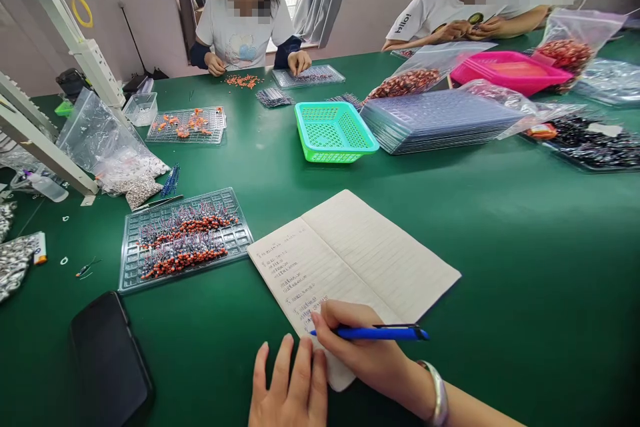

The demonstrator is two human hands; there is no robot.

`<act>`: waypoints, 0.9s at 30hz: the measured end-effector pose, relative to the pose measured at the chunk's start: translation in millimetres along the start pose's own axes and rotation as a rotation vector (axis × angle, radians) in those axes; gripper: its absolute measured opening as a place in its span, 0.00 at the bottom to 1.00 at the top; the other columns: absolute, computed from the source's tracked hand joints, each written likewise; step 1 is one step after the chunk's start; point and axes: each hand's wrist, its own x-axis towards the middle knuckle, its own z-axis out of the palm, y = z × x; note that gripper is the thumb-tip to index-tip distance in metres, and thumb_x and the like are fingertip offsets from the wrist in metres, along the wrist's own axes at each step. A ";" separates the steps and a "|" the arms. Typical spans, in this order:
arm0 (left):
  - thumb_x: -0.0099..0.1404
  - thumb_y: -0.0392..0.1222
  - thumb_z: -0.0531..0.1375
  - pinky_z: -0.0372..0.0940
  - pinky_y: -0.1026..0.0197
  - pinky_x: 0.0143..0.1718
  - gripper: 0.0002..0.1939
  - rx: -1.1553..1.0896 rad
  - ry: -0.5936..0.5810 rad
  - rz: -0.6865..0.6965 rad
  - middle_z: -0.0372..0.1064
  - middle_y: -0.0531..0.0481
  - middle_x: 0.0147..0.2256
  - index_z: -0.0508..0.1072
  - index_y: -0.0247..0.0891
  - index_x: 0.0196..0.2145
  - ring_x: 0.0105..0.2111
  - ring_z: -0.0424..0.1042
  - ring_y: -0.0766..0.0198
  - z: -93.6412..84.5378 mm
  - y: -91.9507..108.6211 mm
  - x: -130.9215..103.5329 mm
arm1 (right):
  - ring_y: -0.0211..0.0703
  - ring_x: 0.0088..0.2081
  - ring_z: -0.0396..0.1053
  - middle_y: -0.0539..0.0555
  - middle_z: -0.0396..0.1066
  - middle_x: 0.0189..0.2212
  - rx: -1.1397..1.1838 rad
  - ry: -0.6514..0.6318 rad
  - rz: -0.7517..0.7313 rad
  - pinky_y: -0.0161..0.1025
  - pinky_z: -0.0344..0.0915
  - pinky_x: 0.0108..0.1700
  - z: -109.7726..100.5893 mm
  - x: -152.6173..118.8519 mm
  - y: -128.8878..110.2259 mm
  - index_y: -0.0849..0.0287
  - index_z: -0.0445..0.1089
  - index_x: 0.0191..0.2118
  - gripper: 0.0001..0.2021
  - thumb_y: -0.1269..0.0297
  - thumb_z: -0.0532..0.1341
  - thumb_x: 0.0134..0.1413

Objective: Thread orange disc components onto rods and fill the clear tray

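Note:
An open notebook (380,257) with ruled pages lies on the green table, its left page partly filled with handwriting. My right hand (367,350) grips a blue pen (380,333), whose tip meets the lower part of the left page. Flat beside it, my left hand (290,383) rests with fingers stretched out, at the notebook's lower left edge. Left of the notebook is a clear plastic tray (131,260) with rows of small orange-tipped parts (187,263) with wire leads. Tweezers (159,203) lie along the tray's far edge.
A black phone (110,353) lies at lower left. Beyond the notebook stand a green basket (335,130) and stacked clear trays (435,117). A bag of pale parts (125,160) sits by a metal frame (47,147). Two people work across the table, near a pink basket (510,71).

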 end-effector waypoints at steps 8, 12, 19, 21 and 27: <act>0.66 0.65 0.43 0.42 0.53 0.63 0.33 -0.020 0.029 0.018 0.72 0.51 0.48 0.72 0.37 0.49 0.51 0.65 0.59 -5.1 -2.5 7.2 | 0.35 0.19 0.49 0.44 0.50 0.16 0.013 0.000 0.031 0.35 0.52 0.22 1.1 1.5 1.8 0.54 0.45 0.20 0.18 0.63 0.51 0.59; 0.65 0.66 0.42 0.41 0.53 0.63 0.35 -0.016 0.012 0.014 0.72 0.50 0.48 0.72 0.38 0.50 0.50 0.65 0.59 -6.3 -3.9 7.4 | 0.36 0.19 0.49 0.44 0.50 0.16 0.064 0.007 0.077 0.36 0.52 0.23 2.2 0.8 2.1 0.55 0.47 0.19 0.18 0.61 0.52 0.59; 0.61 0.70 0.45 0.48 0.47 0.59 0.36 0.025 -0.015 0.008 0.72 0.47 0.48 0.71 0.42 0.51 0.51 0.65 0.53 2.0 6.0 1.6 | 0.38 0.23 0.57 0.46 0.58 0.19 0.355 0.084 0.256 0.36 0.58 0.26 -11.9 12.5 -0.7 0.56 0.57 0.24 0.17 0.51 0.60 0.54; 0.60 0.72 0.44 0.52 0.48 0.56 0.39 0.048 -0.030 0.015 0.72 0.45 0.48 0.72 0.39 0.49 0.52 0.64 0.52 5.0 10.9 2.3 | 0.38 0.23 0.57 0.46 0.59 0.20 0.409 0.022 0.262 0.36 0.58 0.26 -19.2 16.2 -2.0 0.56 0.59 0.24 0.18 0.48 0.62 0.52; 0.59 0.74 0.37 0.57 0.51 0.50 0.43 0.100 -0.022 0.079 0.70 0.48 0.51 0.74 0.38 0.45 0.52 0.63 0.56 4.8 11.0 8.8 | 0.39 0.25 0.60 0.47 0.62 0.21 0.403 0.033 0.273 0.37 0.60 0.27 -20.5 12.7 0.2 0.56 0.61 0.26 0.17 0.49 0.63 0.50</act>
